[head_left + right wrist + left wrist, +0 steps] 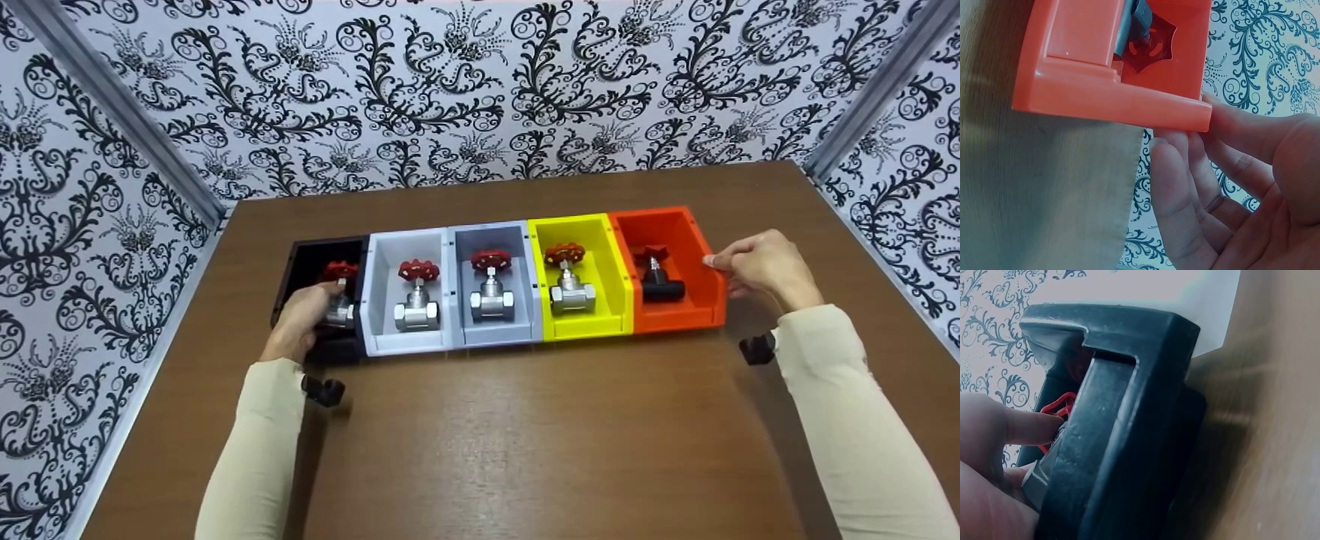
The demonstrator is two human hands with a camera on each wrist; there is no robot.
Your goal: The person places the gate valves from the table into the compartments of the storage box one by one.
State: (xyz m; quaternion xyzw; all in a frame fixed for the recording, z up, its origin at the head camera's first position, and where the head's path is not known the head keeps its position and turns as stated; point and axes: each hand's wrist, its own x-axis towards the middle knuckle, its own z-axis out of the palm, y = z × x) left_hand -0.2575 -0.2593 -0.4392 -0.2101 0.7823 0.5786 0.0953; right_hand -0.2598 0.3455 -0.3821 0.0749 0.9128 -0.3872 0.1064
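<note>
Five joined bins stand in a row on the table, each with a valve in it. My left hand (304, 319) reaches into the black bin (1145, 371) at the left end. Its fingers pinch the silver valve (341, 313) just below the red handwheel (1060, 405); the bin wall hides part of the grip in the left wrist view. At the other end my right hand (769, 270) pinches the side wall of the orange bin (1123, 101), thumb at the rim and fingers outside. A dark valve with a red handle (664, 286) lies in that bin.
Between the end bins are a white bin (379, 300), a grey-blue bin (469, 240) and a yellow bin (622, 277), each holding a silver valve with a red handwheel. Patterned walls (480, 97) enclose the wooden table (525, 435) at the back and sides.
</note>
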